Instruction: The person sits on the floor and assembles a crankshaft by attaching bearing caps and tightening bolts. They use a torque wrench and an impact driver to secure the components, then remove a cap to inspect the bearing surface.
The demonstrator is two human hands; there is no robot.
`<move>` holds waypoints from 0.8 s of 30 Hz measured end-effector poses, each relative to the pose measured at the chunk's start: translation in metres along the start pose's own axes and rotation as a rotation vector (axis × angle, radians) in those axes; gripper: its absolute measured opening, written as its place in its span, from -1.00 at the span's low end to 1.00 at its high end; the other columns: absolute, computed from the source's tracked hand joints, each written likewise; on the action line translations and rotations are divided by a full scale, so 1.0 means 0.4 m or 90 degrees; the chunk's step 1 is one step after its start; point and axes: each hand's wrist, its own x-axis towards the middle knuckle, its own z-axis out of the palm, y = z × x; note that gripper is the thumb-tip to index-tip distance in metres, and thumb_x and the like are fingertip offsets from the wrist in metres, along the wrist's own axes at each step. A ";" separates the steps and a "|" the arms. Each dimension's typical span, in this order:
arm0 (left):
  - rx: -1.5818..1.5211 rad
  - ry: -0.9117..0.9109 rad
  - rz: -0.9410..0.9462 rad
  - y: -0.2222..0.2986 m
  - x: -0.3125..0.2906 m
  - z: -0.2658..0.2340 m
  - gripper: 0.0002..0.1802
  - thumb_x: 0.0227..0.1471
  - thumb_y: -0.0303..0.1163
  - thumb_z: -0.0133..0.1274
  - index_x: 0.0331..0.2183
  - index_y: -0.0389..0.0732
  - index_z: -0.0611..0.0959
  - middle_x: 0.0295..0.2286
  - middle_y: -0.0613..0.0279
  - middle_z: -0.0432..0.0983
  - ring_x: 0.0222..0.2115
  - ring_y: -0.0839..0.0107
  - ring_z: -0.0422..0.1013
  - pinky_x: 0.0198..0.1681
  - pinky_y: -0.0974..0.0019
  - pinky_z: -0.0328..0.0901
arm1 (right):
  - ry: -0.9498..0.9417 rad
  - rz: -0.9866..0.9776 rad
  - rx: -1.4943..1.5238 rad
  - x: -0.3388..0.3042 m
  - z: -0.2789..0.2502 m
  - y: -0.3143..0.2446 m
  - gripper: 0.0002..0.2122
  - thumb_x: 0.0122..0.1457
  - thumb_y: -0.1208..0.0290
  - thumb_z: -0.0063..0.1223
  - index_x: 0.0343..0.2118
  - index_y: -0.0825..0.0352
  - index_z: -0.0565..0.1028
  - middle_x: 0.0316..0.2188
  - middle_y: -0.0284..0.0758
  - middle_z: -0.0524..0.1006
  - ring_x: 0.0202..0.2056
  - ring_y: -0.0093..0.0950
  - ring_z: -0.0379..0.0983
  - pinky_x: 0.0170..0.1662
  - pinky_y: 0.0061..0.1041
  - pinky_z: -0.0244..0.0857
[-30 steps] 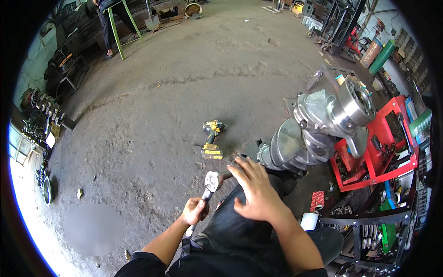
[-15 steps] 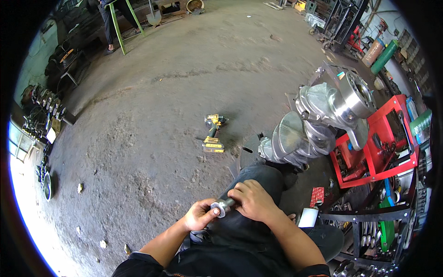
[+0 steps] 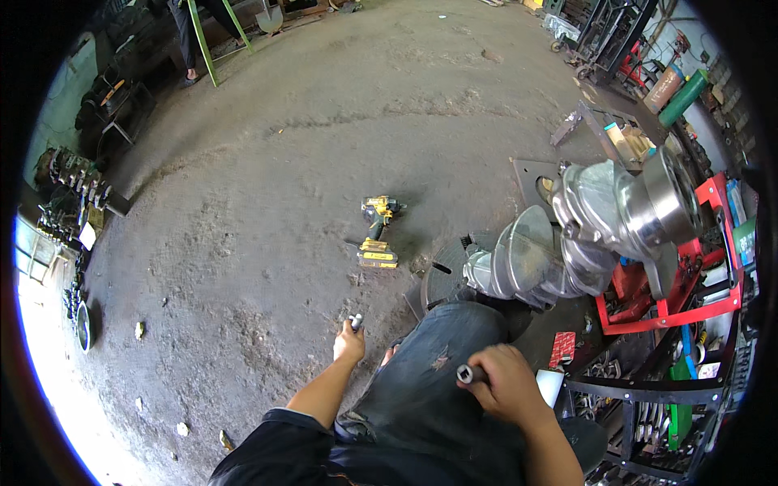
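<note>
Having drawn apart, the hands grip a silver tool left, a dark socket right.

A mechanical repair workshop, with a rough, stained floor. At 3 o'clock stands a heavy steel crankshaft; towards 4 is a red metal tool cart. A green gas cylinder shows at 2 o'clock, a shovel at 11, a yellow-and-black cordless impact driver at the dial's centre.
</note>
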 end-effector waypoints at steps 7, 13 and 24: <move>0.107 0.067 0.040 0.090 0.058 0.131 -0.44 0.03 -0.07 0.15 0.01 -0.15 0.48 0.05 -0.07 0.37 0.10 -0.05 0.29 0.16 -0.11 0.18 | 0.066 0.279 -0.023 -0.195 -0.046 0.080 -0.73 0.00 0.33 0.31 -0.29 0.33 0.49 -0.44 -0.15 0.49 -0.33 -0.13 0.44 -0.26 -0.19 0.25; -0.034 0.412 0.262 0.327 0.314 0.025 -0.40 -0.08 -0.05 0.27 -0.04 -0.12 0.53 -0.05 0.03 0.42 0.00 0.01 0.32 0.05 -0.06 0.21 | 0.061 0.436 0.008 -0.277 -0.052 0.135 -0.74 0.10 0.48 0.04 -0.11 0.34 0.48 -0.20 -0.02 0.57 -0.14 -0.08 0.53 -0.16 -0.17 0.40; 0.050 -0.021 -0.090 0.479 0.605 0.016 -0.06 -0.11 -0.11 0.29 0.22 -0.20 0.24 0.02 0.01 0.53 0.00 0.11 0.52 0.05 0.10 0.38 | 0.056 0.494 -0.057 -0.324 -0.041 0.120 -0.64 0.09 0.36 0.17 -0.06 0.38 0.48 -0.14 -0.02 0.54 -0.11 -0.08 0.48 -0.04 -0.19 0.35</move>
